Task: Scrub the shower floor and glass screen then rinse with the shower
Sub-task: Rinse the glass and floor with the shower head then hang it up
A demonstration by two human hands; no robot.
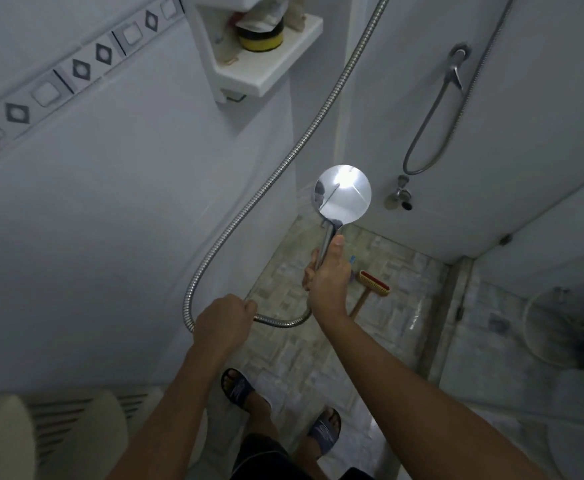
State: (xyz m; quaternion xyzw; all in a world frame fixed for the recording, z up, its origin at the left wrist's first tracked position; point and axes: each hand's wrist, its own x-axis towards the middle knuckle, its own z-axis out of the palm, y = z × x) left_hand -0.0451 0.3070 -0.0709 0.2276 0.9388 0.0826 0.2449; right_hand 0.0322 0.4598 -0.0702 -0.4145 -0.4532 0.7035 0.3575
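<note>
Chrome round showerhead in R hand grip, ribbed hose in L hand fist

Chrome shower head — red brush, mottled beige-grey floor

Round chrome shower head raised; metal hose looped below; red-bristled brush lying on floor.

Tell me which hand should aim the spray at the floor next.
Right. The right hand grips the handle of the shower head, which is held out over the tiled floor. The left hand holds only the hose, so it suits managing slack.
</note>
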